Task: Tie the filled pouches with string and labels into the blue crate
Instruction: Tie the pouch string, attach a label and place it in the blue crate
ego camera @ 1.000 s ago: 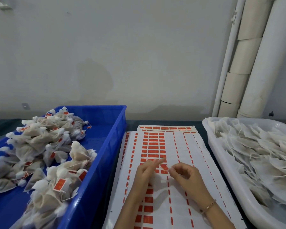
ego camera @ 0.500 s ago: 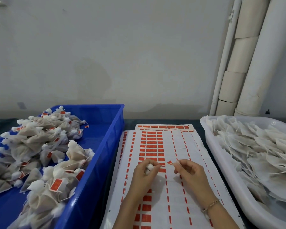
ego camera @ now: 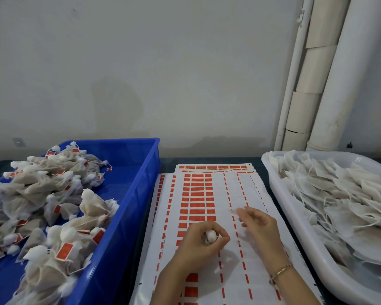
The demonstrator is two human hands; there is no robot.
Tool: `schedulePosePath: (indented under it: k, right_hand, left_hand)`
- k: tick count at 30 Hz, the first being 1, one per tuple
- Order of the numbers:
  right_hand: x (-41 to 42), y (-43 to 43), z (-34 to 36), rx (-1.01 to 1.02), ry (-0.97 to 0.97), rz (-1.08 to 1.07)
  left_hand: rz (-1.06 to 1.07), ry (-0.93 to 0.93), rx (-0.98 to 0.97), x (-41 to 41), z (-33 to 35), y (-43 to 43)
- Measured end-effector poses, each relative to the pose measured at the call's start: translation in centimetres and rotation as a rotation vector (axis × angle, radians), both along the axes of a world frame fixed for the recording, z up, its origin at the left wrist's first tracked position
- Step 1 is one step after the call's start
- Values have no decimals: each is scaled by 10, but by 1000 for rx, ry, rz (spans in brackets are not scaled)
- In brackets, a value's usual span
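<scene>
My left hand [ego camera: 198,243] grips a white pouch [ego camera: 211,236] over the label sheet [ego camera: 209,194]; only the pouch's gathered top shows between the fingers. My right hand [ego camera: 257,230] is beside it to the right, fingers curled and blurred, and whatever it pinches is too small to make out. The label sheet lies in the middle with rows of red stickers, many peeled off. The blue crate [ego camera: 130,205] on the left holds a heap of tied pouches [ego camera: 48,194] with red labels. A white tray [ego camera: 295,216] on the right holds flat untied pouches [ego camera: 339,205].
More label sheets [ego camera: 216,167] lie stacked under the top one. White pipes [ego camera: 317,73] run up the wall at the back right. The dark table edge shows between the crate and the sheets.
My left hand went from touching the sheet to gripping the pouch top. My right hand lifted a red label off the sheet, then moved to the right; the label is no longer visible.
</scene>
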State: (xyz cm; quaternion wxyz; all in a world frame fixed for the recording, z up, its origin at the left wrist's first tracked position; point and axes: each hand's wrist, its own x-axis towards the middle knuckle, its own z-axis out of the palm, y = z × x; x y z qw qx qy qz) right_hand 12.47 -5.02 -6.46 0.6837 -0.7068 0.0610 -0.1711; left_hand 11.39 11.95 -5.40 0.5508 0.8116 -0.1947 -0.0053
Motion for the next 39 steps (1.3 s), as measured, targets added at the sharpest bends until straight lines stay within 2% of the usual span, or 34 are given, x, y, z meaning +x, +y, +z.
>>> schedulePosePath:
  k: [4, 18, 39]
  right_hand:
    - [-3, 3, 3, -8, -7, 119]
    - [-3, -1, -2, -215, 29, 316]
    - [-5, 1, 3, -217, 95, 372]
  left_hand:
    - [30, -31, -9, -1, 0, -1]
    - [92, -85, -49, 2, -1, -2]
    - [143, -61, -13, 6, -3, -1]
